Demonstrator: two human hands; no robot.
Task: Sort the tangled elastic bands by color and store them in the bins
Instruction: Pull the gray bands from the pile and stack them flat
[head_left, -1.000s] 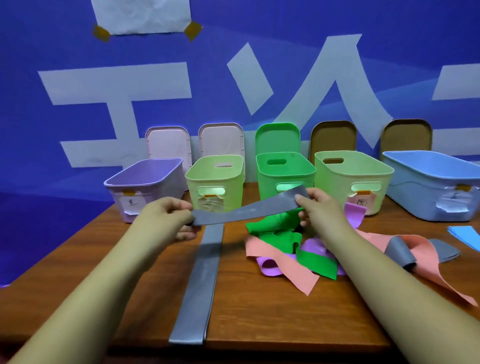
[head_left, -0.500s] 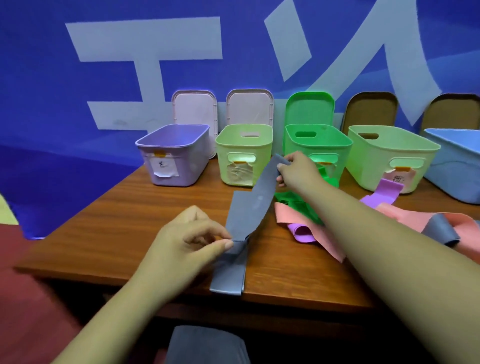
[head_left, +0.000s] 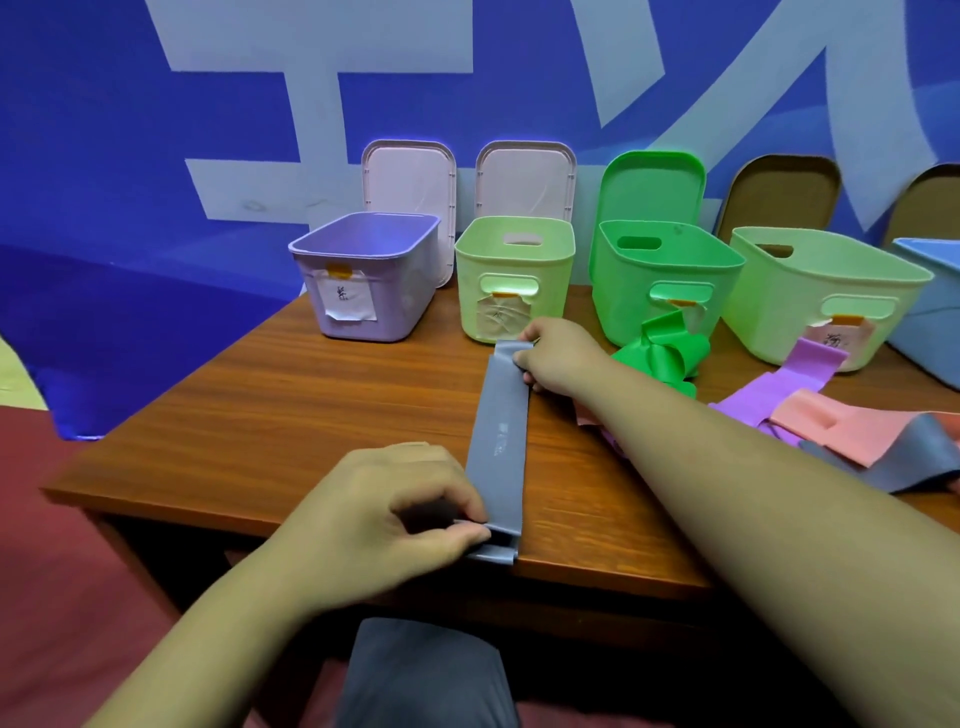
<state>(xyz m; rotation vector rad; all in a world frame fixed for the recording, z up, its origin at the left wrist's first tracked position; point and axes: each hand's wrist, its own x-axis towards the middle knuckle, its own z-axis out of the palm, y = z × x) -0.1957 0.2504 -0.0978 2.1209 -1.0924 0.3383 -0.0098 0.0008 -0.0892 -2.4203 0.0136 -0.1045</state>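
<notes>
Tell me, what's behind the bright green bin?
A green lid stands behind the bright green bin, against the blue wall. The bin hides the lid's bottom edge.

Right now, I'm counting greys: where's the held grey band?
Head view, centre: the grey band lies on the table, left hand pinching its near end at the edge, right hand its far end by the small pale green bin.
</notes>
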